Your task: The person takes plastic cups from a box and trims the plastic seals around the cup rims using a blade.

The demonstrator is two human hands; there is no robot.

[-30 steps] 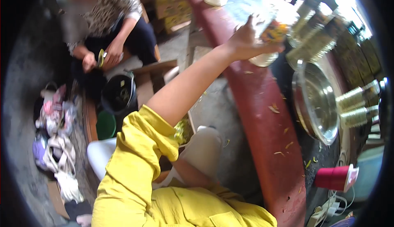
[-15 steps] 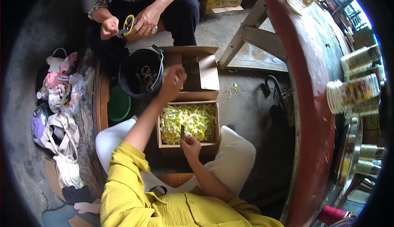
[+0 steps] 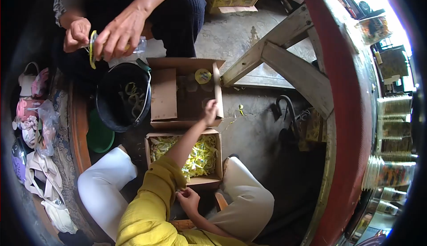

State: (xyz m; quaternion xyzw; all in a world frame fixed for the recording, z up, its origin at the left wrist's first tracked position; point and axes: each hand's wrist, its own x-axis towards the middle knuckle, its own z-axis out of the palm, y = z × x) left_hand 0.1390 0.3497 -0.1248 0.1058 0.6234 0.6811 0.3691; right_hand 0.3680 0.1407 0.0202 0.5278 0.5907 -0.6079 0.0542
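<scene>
My left hand [image 3: 211,112] reaches to the right side of the open upper carton [image 3: 163,99], beside its upright flap. Its fingers look loosely bent and apart, and I see nothing held in them. Inside that carton stand clear plastic cups, one with a yellow lid [image 3: 203,76]. My right hand [image 3: 189,200] is low by my left sleeve, fingers pinched. The dark knife it held a moment earlier is mostly hidden now. Between my knees sits a lower carton [image 3: 205,180] full of yellow plastic strips [image 3: 201,159], partly covered by my left forearm.
Opposite, a person's hands [image 3: 118,34] hold a clear cup with a yellow rim. A black bucket [image 3: 101,101] holds some strips; a green basin [image 3: 98,135] is beneath it. Bags [image 3: 42,175] lie left. A red-edged table [image 3: 344,112] with stacked cups [image 3: 393,172] stands right.
My left hand has moved from above the carton's left part to its right side. My right hand has drawn back from the strips. The view has shifted; the other person's cup is turned sideways.
</scene>
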